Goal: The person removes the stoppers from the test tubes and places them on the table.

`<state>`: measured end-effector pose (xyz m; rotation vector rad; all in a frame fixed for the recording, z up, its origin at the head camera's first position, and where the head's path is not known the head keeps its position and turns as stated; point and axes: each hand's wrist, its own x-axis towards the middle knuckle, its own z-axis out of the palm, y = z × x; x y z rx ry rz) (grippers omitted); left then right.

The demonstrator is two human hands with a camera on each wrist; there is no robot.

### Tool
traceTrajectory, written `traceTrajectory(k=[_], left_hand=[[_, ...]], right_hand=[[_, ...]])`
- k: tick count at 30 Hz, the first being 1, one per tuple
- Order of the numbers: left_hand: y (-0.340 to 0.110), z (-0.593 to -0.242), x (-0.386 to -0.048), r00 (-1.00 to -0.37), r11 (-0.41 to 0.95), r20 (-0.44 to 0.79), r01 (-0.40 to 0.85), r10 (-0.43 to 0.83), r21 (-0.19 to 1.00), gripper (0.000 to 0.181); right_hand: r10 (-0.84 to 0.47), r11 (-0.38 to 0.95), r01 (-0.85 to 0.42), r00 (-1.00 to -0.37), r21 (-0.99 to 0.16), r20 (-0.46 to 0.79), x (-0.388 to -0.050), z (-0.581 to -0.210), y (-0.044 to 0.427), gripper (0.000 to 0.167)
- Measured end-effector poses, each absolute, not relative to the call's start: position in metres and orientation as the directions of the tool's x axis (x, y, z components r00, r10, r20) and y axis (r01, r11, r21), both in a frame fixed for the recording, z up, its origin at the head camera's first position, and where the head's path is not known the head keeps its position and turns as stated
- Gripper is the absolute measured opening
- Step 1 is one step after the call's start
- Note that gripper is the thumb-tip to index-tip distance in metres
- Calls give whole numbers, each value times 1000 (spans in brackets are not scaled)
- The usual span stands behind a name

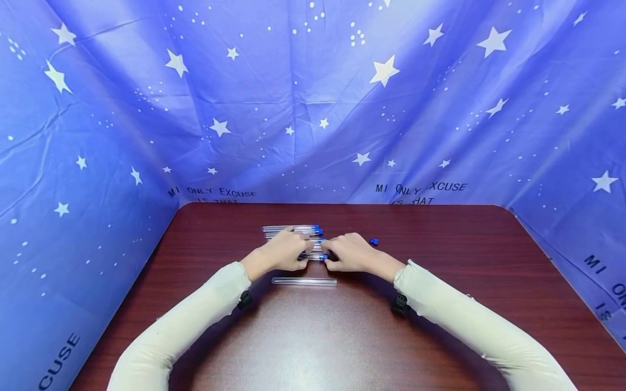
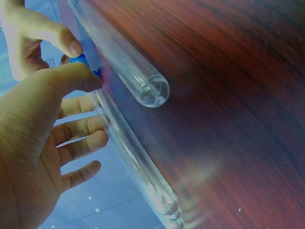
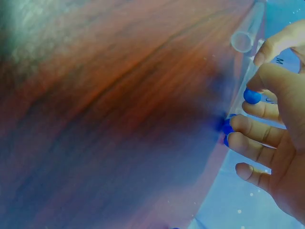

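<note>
My left hand (image 1: 288,251) holds a clear test tube (image 1: 313,257) between thumb and forefinger, low over the table. At its right end, my right hand (image 1: 351,252) pinches the blue cap (image 3: 252,96) with thumb and forefinger. In the left wrist view, the left hand's other fingers spread loosely behind the tubes. More clear tubes with blue caps (image 1: 317,229) lie side by side just beyond the hands, partly hidden by them. Nearer the person lies a single clear tube (image 1: 303,281) without a cap, its open end facing right.
A loose blue cap (image 1: 374,241) lies to the right of the right hand. The dark red wooden table (image 1: 455,244) has rounded far corners. A blue cloth with white stars (image 1: 313,108) hangs behind it and along both sides.
</note>
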<state>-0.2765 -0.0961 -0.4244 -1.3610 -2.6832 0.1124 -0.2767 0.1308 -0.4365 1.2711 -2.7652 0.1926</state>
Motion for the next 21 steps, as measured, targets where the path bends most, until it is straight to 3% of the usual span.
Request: traceTrajectory(k=[5,11,21], left_hand=[[-96,-421,-274,-567,584,144,800,811,-135,20],[-95,-418,-274,-504,569,295,796,812,-208,28],[-89,-415,-277,-301,550,543,741,784,-385,24]], right_hand=[[-745,646,-759,-650,-81,149,-277,-428,135,17],[-739,637,-766,-640,-92,213,-278,-417,144,14],[-691,652,-735,-677,-186,254,-276,-391,160,10]])
